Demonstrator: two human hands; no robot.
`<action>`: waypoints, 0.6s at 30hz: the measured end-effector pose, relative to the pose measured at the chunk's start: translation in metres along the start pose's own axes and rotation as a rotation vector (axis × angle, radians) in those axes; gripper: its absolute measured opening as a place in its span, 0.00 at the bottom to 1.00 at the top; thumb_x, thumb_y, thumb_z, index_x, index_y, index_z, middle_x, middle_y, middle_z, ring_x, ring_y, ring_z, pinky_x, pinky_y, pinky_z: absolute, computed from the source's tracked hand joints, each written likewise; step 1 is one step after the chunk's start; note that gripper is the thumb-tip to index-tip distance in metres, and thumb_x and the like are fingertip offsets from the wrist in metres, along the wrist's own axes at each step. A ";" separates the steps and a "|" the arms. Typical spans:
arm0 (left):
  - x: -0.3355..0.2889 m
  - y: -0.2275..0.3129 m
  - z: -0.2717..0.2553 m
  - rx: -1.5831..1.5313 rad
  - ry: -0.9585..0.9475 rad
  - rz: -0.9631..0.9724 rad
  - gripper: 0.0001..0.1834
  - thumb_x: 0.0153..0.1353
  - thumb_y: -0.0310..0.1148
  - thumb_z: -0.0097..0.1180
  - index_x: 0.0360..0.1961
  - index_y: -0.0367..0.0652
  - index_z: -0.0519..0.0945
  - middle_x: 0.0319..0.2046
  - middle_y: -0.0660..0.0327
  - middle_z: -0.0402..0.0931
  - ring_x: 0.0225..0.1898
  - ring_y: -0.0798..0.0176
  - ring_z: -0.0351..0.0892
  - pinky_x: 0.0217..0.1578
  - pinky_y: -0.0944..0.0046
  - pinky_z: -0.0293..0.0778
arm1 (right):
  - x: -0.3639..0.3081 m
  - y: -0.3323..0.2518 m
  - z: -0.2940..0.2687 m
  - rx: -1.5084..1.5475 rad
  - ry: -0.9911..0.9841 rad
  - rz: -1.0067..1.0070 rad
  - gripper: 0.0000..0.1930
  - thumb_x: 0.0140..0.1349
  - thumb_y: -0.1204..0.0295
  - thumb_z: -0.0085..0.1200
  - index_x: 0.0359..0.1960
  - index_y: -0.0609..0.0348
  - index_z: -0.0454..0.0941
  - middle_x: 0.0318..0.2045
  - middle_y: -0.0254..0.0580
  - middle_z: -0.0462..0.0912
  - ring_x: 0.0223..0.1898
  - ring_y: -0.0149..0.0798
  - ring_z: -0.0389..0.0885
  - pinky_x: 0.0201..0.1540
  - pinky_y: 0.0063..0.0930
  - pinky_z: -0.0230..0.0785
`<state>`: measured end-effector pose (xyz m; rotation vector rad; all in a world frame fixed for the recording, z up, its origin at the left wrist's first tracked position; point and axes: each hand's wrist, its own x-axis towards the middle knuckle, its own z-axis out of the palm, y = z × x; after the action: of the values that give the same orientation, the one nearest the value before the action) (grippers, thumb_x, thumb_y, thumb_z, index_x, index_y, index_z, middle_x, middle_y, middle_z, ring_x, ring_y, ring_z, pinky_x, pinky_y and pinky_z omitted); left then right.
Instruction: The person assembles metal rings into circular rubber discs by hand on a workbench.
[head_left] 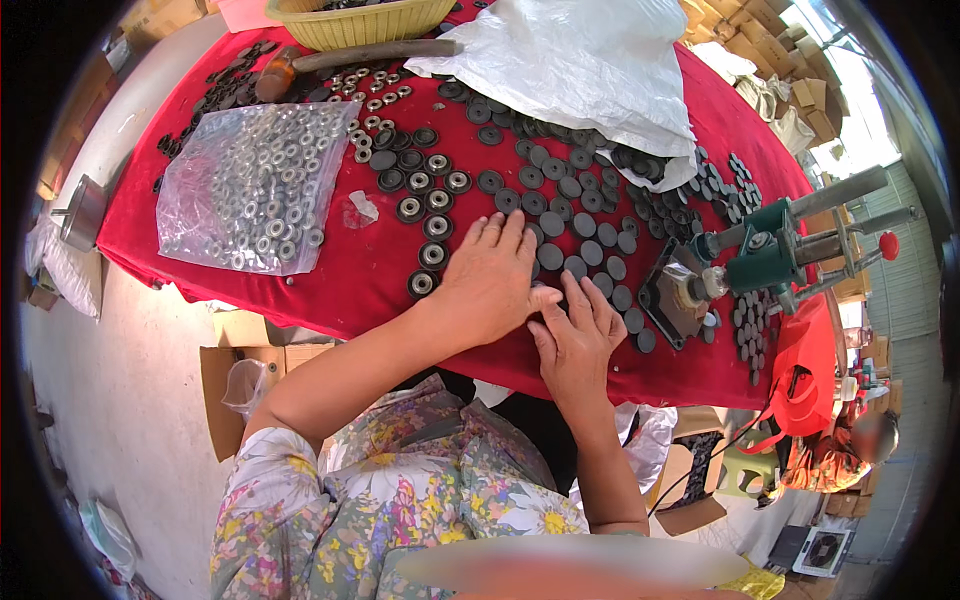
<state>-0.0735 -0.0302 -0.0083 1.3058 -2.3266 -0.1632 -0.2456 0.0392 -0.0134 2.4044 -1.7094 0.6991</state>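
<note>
My left hand (490,275) lies palm down on the red cloth, fingers stretched out, its fingertips touching round dark grey discs (560,205). Close beside it, my right hand (580,340) rests with fingers extended over more of the same discs. The left thumb meets the right hand near its index finger. Anything under the palms is hidden. Left of my left hand stands a column of black round caps with metal ring bearings (436,228) set in them. Above them sit several loose small bearings (375,104).
A clear bag of bearings (255,185) lies at left. Behind are a wooden-handled hammer (370,52), a yellow basket (365,25) and a white sack (590,70). A green hand press (765,255) stands at right. Cardboard boxes (240,370) are below the table; another person (835,455) is at far right.
</note>
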 end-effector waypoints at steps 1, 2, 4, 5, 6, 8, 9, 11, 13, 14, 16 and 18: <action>0.001 0.001 0.002 0.000 0.001 -0.002 0.43 0.66 0.59 0.55 0.64 0.25 0.71 0.68 0.34 0.65 0.70 0.33 0.65 0.71 0.41 0.57 | 0.001 0.001 0.000 0.000 -0.001 -0.002 0.19 0.59 0.67 0.66 0.54 0.48 0.84 0.66 0.45 0.75 0.68 0.51 0.69 0.65 0.53 0.52; 0.001 0.002 0.002 -0.028 -0.013 0.005 0.44 0.67 0.60 0.53 0.64 0.24 0.70 0.67 0.32 0.65 0.70 0.33 0.64 0.71 0.41 0.57 | 0.003 0.004 0.000 -0.019 0.001 0.000 0.20 0.59 0.67 0.66 0.54 0.50 0.84 0.65 0.45 0.76 0.68 0.51 0.69 0.65 0.51 0.51; 0.001 0.003 0.001 -0.127 -0.031 0.040 0.45 0.67 0.60 0.52 0.64 0.23 0.71 0.67 0.31 0.64 0.70 0.33 0.65 0.71 0.41 0.57 | 0.003 0.004 -0.004 -0.044 -0.002 0.007 0.20 0.59 0.67 0.66 0.55 0.51 0.85 0.65 0.44 0.77 0.68 0.51 0.70 0.66 0.50 0.51; 0.003 -0.001 -0.002 -0.132 -0.030 0.041 0.45 0.67 0.60 0.52 0.64 0.23 0.71 0.67 0.31 0.64 0.70 0.33 0.65 0.71 0.41 0.57 | 0.004 0.004 -0.006 -0.035 -0.003 0.011 0.21 0.59 0.66 0.66 0.55 0.50 0.84 0.65 0.44 0.76 0.68 0.50 0.70 0.66 0.51 0.51; 0.008 -0.007 -0.005 -0.081 0.027 0.056 0.44 0.66 0.60 0.54 0.63 0.24 0.72 0.66 0.32 0.66 0.69 0.33 0.65 0.70 0.41 0.59 | 0.003 0.004 -0.009 -0.031 -0.002 0.022 0.21 0.59 0.66 0.66 0.55 0.48 0.83 0.65 0.43 0.76 0.68 0.49 0.69 0.65 0.52 0.52; 0.020 -0.026 -0.013 0.003 0.123 0.035 0.43 0.65 0.60 0.56 0.61 0.26 0.73 0.66 0.34 0.67 0.68 0.33 0.66 0.68 0.41 0.61 | 0.005 -0.004 -0.009 -0.016 -0.001 0.006 0.21 0.59 0.66 0.67 0.56 0.47 0.83 0.65 0.43 0.76 0.67 0.49 0.69 0.65 0.52 0.52; 0.026 -0.031 -0.023 0.073 0.090 -0.013 0.43 0.65 0.60 0.56 0.61 0.26 0.73 0.66 0.34 0.67 0.68 0.33 0.66 0.68 0.41 0.61 | 0.007 -0.007 -0.008 0.005 0.003 -0.018 0.21 0.59 0.66 0.67 0.56 0.47 0.83 0.65 0.43 0.76 0.67 0.48 0.70 0.65 0.52 0.52; 0.035 -0.048 -0.016 0.095 0.044 -0.026 0.42 0.66 0.59 0.56 0.62 0.26 0.73 0.68 0.34 0.65 0.70 0.33 0.64 0.69 0.41 0.60 | 0.009 -0.007 -0.004 -0.007 0.007 -0.037 0.22 0.58 0.66 0.67 0.56 0.46 0.83 0.64 0.43 0.76 0.67 0.48 0.70 0.64 0.52 0.52; 0.038 -0.047 -0.008 0.112 -0.013 -0.021 0.41 0.67 0.59 0.56 0.62 0.27 0.73 0.68 0.34 0.64 0.70 0.33 0.64 0.70 0.41 0.60 | 0.010 -0.004 -0.001 -0.027 -0.012 0.009 0.22 0.58 0.66 0.68 0.56 0.46 0.83 0.65 0.43 0.76 0.67 0.47 0.70 0.64 0.51 0.52; 0.039 -0.045 -0.005 0.130 -0.073 -0.017 0.41 0.67 0.58 0.55 0.61 0.27 0.74 0.69 0.33 0.64 0.70 0.32 0.64 0.70 0.41 0.60 | 0.013 -0.003 -0.002 -0.030 -0.013 0.008 0.22 0.58 0.66 0.68 0.56 0.46 0.83 0.65 0.43 0.76 0.67 0.47 0.70 0.64 0.51 0.52; 0.040 -0.040 -0.002 0.026 -0.084 0.027 0.40 0.68 0.58 0.55 0.61 0.27 0.74 0.69 0.33 0.63 0.69 0.31 0.64 0.70 0.42 0.60 | 0.023 0.001 -0.009 -0.019 0.021 -0.014 0.21 0.58 0.67 0.67 0.55 0.48 0.84 0.63 0.43 0.78 0.65 0.47 0.72 0.64 0.50 0.54; 0.041 -0.041 0.000 -0.189 -0.050 0.074 0.35 0.67 0.54 0.58 0.59 0.29 0.76 0.68 0.34 0.65 0.68 0.31 0.66 0.70 0.42 0.61 | 0.048 0.012 -0.016 0.026 0.061 -0.062 0.20 0.58 0.68 0.67 0.54 0.49 0.84 0.61 0.44 0.79 0.64 0.48 0.74 0.64 0.49 0.56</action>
<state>-0.0601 -0.0867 -0.0079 1.1338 -2.3328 -0.3851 -0.2494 -0.0009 0.0188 2.4154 -1.6047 0.7819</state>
